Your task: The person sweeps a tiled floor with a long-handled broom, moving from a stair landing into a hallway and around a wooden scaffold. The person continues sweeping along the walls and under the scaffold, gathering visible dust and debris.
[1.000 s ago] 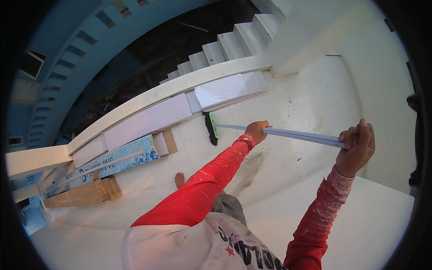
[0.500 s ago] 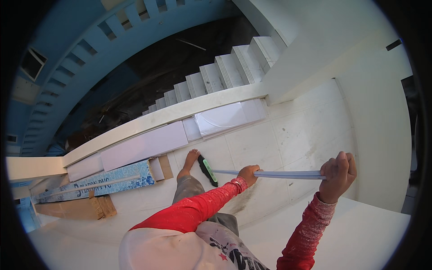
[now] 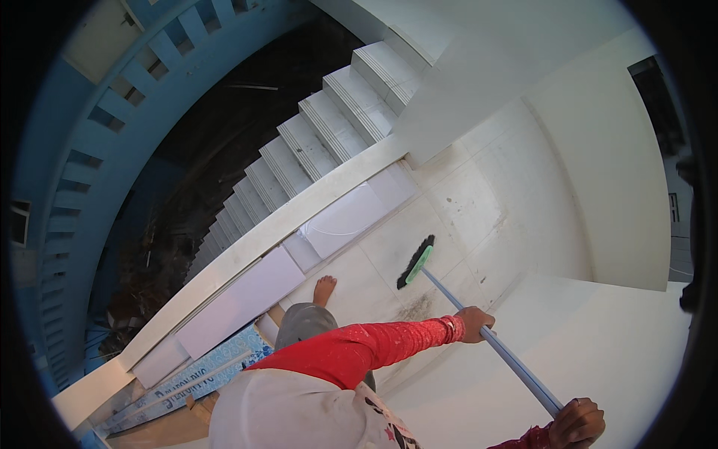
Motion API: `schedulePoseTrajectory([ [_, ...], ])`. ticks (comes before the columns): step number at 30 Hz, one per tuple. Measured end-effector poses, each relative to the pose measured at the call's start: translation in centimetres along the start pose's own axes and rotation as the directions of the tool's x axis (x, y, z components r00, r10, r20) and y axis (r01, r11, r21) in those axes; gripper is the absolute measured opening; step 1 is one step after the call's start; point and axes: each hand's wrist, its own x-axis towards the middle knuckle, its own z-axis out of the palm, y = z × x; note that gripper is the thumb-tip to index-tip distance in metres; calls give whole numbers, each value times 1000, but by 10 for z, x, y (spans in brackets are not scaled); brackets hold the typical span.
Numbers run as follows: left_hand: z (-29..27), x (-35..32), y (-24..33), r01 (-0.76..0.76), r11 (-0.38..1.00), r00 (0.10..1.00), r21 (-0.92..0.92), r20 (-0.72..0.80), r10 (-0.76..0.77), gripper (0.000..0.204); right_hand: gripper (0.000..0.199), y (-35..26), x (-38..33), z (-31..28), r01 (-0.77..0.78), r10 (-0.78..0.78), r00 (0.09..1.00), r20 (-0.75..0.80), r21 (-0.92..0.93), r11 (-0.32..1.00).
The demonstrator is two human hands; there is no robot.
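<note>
A push broom with a green head and black bristles rests on the pale tiled floor, just beyond my bare foot. Its long bluish-grey handle slants from the head toward the lower right. Partway along it, my left hand is wrapped round the handle. At the upper end my right hand, low in the view, grips the same handle. A dark smudge of dirt marks the floor beside the broom head.
White panels lie along a low ledge, with stairs descending beyond it. A blue printed long carton and brown cardboard lie at the lower left. White walls bound the right side.
The broom head has moved right and away from my foot, onto the tiles by the smudge. Both hands have shifted lower, and the handle now slants steeply. The view has turned.
</note>
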Motion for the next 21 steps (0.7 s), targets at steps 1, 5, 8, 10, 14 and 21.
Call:
schedulePoseTrajectory([
  [1,17,-16,10,23,999,985,22,168,-27,30,25,-19,-13,1,-9,9,999,-41,-6,1000],
  [5,86,-82,29,-36,998,796,-60,602,65,32,30,-59,-80,34,-263,144,797,-587,-121,957],
  [8,119,-121,9,-105,993,649,-47,753,104,25,38,-43,-135,73,-427,-3,545,-838,-281,859],
  [10,126,-129,-17,-205,979,546,16,832,101,20,35,-26,-166,89,-510,-8,464,-886,-275,815],
  [14,115,-120,-74,-269,936,554,225,831,-40,13,29,-16,-238,115,-359,-278,215,-936,-340,869],
  [21,170,-125,-52,-397,894,607,207,790,86,17,27,-46,-360,189,-348,-308,33,-951,-300,888],
])
